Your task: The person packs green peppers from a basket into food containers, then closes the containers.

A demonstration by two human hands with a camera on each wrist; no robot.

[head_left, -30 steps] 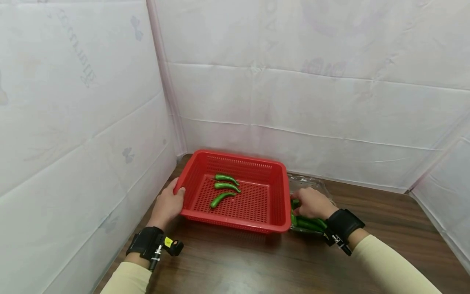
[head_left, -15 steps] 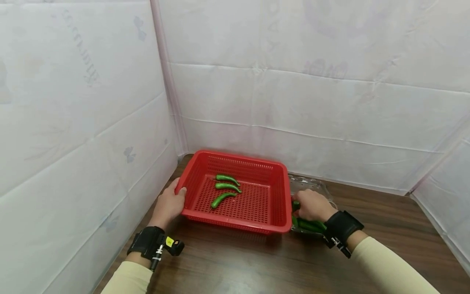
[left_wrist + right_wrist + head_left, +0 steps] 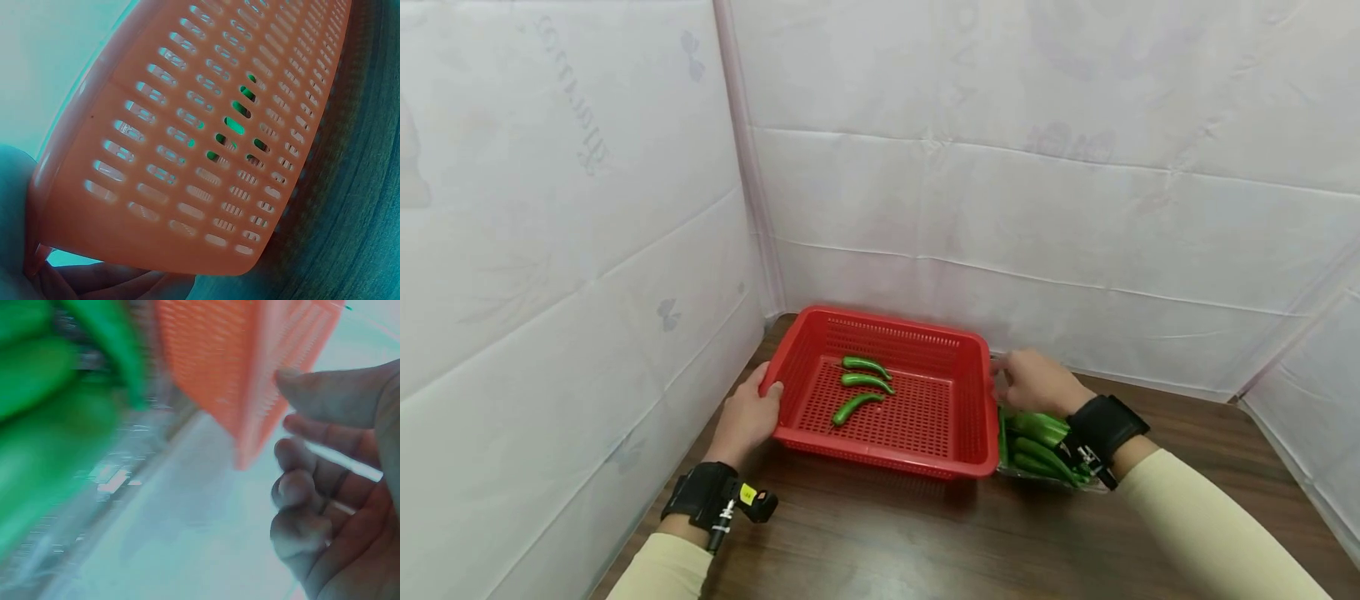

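Left hand [image 3: 747,419] grips the red perforated plastic basket [image 3: 880,437] at its left rim; right hand [image 3: 1034,382], fingers loosely curled, holds nothing beside its right rim.

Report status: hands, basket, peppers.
Left hand grips basket left rim. Right hand empty, fingers loosely curled, at basket's right rim. Three peppers in basket; more in clear tray beside it. Nothing in the way.

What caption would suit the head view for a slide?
Left hand holds a red basket containing three green peppers; right hand hovers near its right rim above a clear tray of peppers.
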